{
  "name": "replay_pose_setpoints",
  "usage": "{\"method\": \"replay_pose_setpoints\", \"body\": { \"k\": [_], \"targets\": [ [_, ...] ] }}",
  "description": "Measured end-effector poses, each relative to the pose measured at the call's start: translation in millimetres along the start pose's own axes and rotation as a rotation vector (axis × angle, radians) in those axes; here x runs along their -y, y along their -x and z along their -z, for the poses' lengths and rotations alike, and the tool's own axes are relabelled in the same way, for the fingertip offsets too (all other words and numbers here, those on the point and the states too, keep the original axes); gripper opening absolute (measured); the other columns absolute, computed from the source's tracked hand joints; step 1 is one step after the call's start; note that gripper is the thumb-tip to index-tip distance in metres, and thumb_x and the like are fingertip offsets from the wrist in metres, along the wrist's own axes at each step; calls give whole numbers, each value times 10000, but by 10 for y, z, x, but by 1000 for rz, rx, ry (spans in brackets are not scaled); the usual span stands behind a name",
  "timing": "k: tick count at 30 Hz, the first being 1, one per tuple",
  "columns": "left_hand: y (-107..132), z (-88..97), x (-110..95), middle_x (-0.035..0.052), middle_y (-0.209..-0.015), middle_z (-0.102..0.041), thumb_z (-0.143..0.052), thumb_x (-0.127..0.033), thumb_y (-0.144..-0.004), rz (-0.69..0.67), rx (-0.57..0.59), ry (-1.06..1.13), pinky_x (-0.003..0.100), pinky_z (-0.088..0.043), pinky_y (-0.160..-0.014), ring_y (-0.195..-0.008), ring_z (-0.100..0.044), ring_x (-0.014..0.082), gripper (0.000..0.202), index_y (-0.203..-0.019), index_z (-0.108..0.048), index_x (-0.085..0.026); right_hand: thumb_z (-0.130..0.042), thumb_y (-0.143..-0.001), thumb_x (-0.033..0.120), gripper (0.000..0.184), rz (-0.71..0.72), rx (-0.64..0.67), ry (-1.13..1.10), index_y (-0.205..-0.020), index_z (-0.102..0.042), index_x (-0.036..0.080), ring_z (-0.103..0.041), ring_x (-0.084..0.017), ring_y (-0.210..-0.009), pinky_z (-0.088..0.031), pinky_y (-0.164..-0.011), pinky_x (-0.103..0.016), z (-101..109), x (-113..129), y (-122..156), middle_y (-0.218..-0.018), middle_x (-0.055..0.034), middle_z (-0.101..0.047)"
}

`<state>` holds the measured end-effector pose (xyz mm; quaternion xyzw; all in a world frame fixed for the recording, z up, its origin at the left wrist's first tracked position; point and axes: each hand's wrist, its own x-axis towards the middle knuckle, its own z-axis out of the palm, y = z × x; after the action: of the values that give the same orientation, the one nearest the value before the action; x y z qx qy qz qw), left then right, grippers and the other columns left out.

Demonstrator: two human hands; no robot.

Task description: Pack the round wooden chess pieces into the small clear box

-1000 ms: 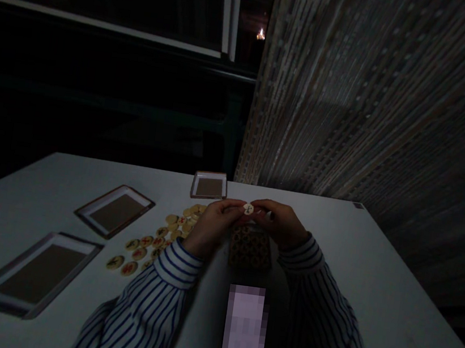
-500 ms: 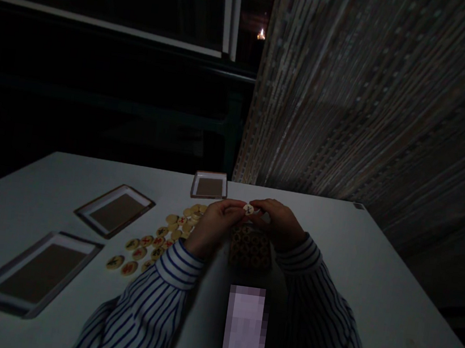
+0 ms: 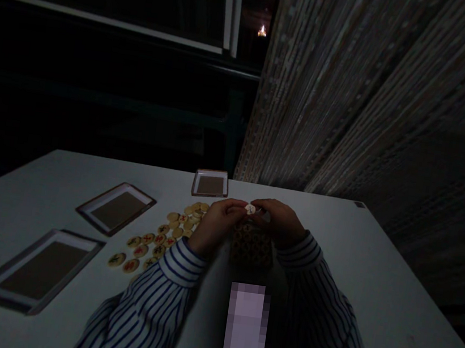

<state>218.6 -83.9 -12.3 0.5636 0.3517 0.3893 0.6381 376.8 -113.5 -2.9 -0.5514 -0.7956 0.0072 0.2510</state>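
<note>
Both my hands meet above a small patterned brown box [image 3: 252, 246] on the white table [image 3: 372, 284]. My left hand [image 3: 214, 223] and my right hand [image 3: 280, 222] pinch one pale round game piece [image 3: 249, 209] between their fingertips. The piece bears a dark mark. Several similar round wooden pieces [image 3: 159, 237] with red or dark marks lie spread on the table just left of my left wrist. Striped sleeves cover both forearms.
Three shallow framed trays lie on the table: a large one [image 3: 37, 271] at the near left, a middle one [image 3: 115, 208], and a small one [image 3: 210, 184] at the back. A slatted wall [image 3: 374, 101] rises behind on the right. The room is dark.
The hands and the held piece stay nearly still. The view has shifted slightly.
</note>
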Motion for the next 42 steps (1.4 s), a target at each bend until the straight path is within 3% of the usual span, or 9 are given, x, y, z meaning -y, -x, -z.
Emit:
{"method": "replay_pose_setpoints", "body": {
  "k": [7,14,18,26,42],
  "targets": [
    [-41,62,62,37,-739,-634,-571,-241,-669,-39,-82,-189,254,-445,-653,-692,-581,133,306,-939,-564,-99,-539,-744,302,305,-95,88,37,-1014,-574,165,-578,-153,-805,-422,-743,-276,55,-35,13,-927,-50,-644],
    [-78,185,141,72,-872,-642,-479,-297,-751,-216,-137,-670,284,-433,-762,-836,-579,181,291,-970,-587,-138,-457,-778,389,305,-208,242,190,-999,-583,221,-587,-164,-817,-412,-695,-257,110,-50,35,-922,-24,-648],
    [-78,199,172,77,-924,-642,-444,-291,-777,-226,-124,-835,280,-428,-779,-865,-579,186,297,-1001,-578,-149,-402,-801,420,323,-226,343,272,-1012,-569,240,-591,-173,-826,-406,-670,-256,78,-85,47,-923,-21,-650],
    [-103,229,270,96,-978,-633,-428,-255,-786,-221,-61,-993,289,-415,-800,-911,-570,196,287,-1006,-575,-143,-380,-791,449,363,-252,513,400,-1020,-571,243,-592,-221,-852,-426,-657,-300,-32,-112,39,-933,-74,-648],
    [-111,258,340,111,-982,-631,-422,-238,-781,-181,0,-1063,290,-393,-815,-925,-563,192,282,-989,-585,-140,-399,-789,351,309,-309,632,437,-973,-593,196,-600,-246,-849,-451,-646,-335,-169,-112,3,-930,-131,-635]
  ]
}}
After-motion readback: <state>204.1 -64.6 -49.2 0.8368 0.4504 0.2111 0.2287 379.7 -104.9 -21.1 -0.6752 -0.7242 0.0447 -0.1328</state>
